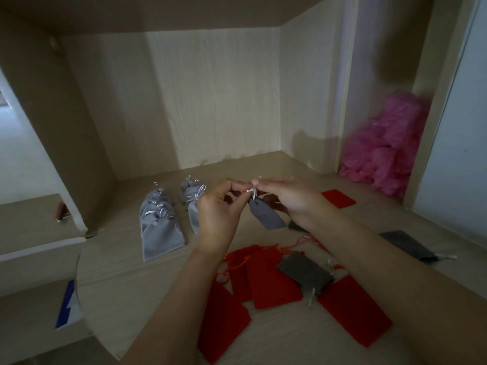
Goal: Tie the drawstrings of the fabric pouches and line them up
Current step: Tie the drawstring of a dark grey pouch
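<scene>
A small grey pouch (266,216) hangs above the wooden desk (126,280) between my hands. My left hand (218,209) and my right hand (287,198) both pinch its silver drawstring (252,192) at the pouch's neck. Left of my hands lie tied grey pouches in two overlapping stacks, one (160,227) nearer the left and one (192,198) partly hidden behind my left hand. Flat red pouches (268,277) with orange cords and dark grey pouches (305,272) lie loose under my forearms.
Another dark grey pouch (408,245) lies at the right, a red one (338,198) behind my right hand. A pink plastic heap (387,151) fills the right corner. Wooden walls enclose the desk's back and left side. A blue-white sheet (69,306) lies at the left edge.
</scene>
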`<state>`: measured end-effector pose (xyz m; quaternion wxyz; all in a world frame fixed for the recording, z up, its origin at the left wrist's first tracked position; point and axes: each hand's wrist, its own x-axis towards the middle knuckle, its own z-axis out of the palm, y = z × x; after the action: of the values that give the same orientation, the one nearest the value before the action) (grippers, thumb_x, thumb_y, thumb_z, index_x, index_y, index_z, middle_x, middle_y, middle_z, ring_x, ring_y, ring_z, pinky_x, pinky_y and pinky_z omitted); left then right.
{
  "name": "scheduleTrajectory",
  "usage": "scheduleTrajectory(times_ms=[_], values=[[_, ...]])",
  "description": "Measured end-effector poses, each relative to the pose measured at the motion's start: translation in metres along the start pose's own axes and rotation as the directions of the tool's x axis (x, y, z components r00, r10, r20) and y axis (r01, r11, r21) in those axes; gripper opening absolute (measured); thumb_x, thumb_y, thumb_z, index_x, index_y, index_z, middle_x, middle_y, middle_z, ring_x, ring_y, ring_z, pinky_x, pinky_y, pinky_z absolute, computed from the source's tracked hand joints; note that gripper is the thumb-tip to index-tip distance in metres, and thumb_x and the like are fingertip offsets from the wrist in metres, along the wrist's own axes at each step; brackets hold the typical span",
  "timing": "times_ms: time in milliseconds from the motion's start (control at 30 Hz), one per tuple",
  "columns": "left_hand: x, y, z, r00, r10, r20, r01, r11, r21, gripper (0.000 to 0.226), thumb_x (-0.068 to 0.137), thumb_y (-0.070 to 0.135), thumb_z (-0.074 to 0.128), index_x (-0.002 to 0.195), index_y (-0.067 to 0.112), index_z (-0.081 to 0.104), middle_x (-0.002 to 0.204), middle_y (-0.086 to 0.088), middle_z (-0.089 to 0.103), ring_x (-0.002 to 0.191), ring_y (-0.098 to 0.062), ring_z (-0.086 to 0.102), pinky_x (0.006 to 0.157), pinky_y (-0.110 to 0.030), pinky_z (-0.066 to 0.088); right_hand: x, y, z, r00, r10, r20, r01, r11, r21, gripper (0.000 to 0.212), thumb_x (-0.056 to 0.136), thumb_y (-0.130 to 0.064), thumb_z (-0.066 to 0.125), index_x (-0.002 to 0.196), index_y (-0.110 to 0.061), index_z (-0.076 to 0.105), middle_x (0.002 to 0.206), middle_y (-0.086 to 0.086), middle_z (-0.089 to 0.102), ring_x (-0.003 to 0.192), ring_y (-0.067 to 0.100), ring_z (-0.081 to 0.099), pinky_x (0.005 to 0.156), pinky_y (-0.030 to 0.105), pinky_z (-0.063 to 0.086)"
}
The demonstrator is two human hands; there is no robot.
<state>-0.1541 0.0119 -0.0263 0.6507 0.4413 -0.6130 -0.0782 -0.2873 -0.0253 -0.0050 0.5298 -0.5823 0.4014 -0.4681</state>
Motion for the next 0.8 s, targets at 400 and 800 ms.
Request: scheduleTrajectory(times_ms=[400, 800], values=[[0.004, -0.003, 0.009, 0.95, -0.235, 0.207, 0.285, 0.923, -0.257, 0.012, 0.075, -0.005, 0.07, 0.072, 0.007, 0.067, 0.067, 0.013, 0.068, 0.067, 0.001, 0.061, 0.068, -0.012, 0.047, 0.008, 0.009, -0.006, 0.994, 0.074, -0.084, -0.048, 0.959, 0.279, 0.01, 0.09, -0.013, 0.06, 0.083, -0.011, 0.068, 0.052, -0.011, 0.056, 0.05, 0.001, 0.047, 0.062, 0.017, 0.046], [-0.001, -0.004, 0.018, 0.905, -0.38, 0.189, 0.422, 0.858, -0.293, 0.013, 0.079, -0.001, 0.069, 0.069, 0.004, 0.062, 0.059, 0.001, 0.066, 0.056, -0.006, 0.059, 0.059, -0.017, 0.048, 0.021, 0.018, -0.032, 0.966, 0.14, -0.217, -0.041, 0.912, 0.407, 0.012, 0.092, -0.011, 0.056, 0.081, -0.012, 0.062, 0.07, -0.004, 0.061, 0.052, -0.002, 0.056, 0.05, 0.011, 0.047]])
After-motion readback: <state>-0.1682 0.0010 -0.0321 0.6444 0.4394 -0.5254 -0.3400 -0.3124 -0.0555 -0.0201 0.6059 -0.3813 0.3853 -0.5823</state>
